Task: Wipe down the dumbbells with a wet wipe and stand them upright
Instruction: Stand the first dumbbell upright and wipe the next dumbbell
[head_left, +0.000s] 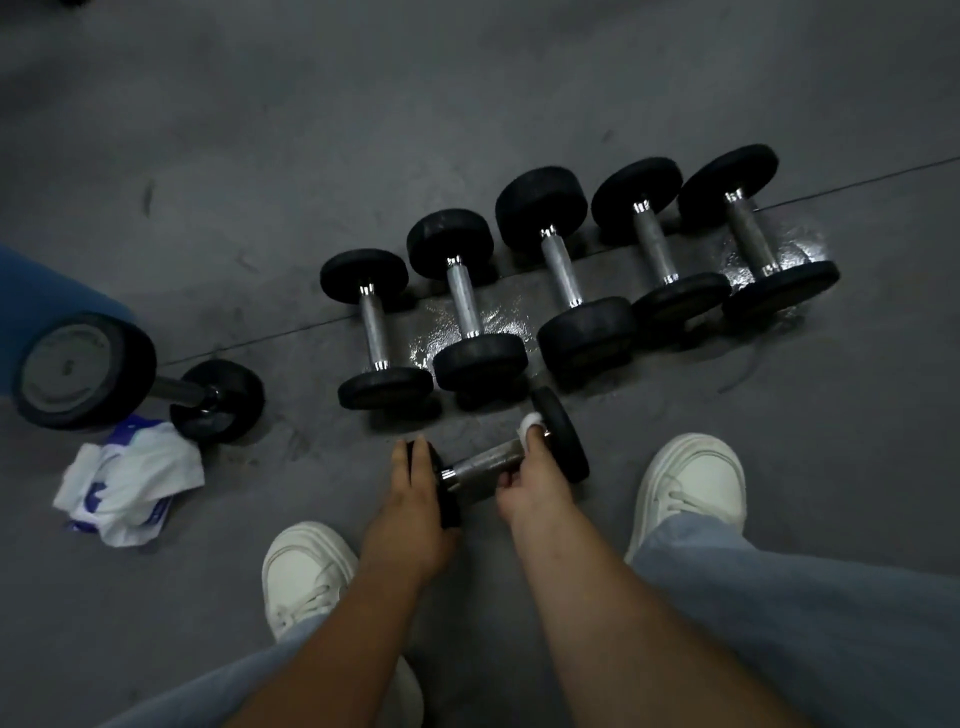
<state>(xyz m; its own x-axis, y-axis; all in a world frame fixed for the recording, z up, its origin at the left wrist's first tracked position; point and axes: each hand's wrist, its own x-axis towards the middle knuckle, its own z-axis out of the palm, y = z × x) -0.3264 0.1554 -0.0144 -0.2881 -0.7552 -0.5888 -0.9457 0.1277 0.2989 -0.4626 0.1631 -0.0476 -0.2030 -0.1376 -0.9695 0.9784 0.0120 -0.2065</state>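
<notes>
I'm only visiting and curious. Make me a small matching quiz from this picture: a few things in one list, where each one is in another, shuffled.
Things:
1. wet wipe
2. wipe packet
3. left hand

Places:
A. crumpled on the floor, far left
B. gripping one black end of the held dumbbell
C. under the right hand, against that dumbbell's handle

Pairs: 1-C, 2-A, 3-B

Reaches toward 12 o'clock, grips the dumbbell head at 9 o'clock with the left hand and pinches a wet wipe round its handle with the right hand.
</notes>
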